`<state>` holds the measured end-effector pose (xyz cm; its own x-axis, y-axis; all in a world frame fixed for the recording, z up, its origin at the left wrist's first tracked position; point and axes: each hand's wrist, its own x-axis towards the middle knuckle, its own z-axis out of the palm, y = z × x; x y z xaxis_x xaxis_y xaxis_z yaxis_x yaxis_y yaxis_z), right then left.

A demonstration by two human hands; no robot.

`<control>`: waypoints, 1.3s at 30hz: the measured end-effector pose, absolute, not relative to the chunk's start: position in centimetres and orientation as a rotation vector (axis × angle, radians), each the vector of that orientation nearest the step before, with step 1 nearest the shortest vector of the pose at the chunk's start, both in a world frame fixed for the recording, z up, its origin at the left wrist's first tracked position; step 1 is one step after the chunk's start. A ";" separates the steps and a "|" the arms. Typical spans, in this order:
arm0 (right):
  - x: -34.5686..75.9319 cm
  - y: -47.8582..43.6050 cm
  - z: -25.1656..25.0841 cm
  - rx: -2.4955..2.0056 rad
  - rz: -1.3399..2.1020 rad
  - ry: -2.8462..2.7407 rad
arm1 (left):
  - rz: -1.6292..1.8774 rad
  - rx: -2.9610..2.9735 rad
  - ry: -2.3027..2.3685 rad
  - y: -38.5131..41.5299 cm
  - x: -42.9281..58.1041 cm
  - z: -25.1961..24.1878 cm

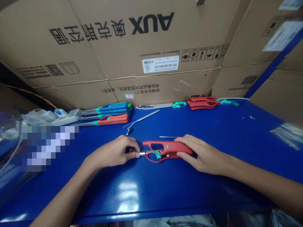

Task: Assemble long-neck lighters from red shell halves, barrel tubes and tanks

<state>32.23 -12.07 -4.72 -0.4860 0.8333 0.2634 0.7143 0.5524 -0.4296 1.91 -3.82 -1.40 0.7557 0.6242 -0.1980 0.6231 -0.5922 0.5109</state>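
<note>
A red plastic lighter handle point(165, 148) lies on the blue table point(151, 186), split open with wires and a green part showing inside. My right hand point(201, 153) rests on its right end, fingers curled round the shell. My left hand point(118, 153) pinches the thin metal tube point(143, 153) that enters the handle's left end. A thin metal rod point(167, 137) lies just behind the handle.
Assembled long lighters point(111, 113) in blue and red lie at the back left. Red handle shells point(203, 103) and green parts point(178, 104) sit at the back right. A loose metal tube with wires point(142, 119) lies mid-table. Large cardboard boxes point(132, 47) wall the back.
</note>
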 end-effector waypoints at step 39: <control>32.1 -11.9 -4.5 -1.257 0.471 -2.469 | 0.024 2.455 0.961 -3.7 2.1 -1.7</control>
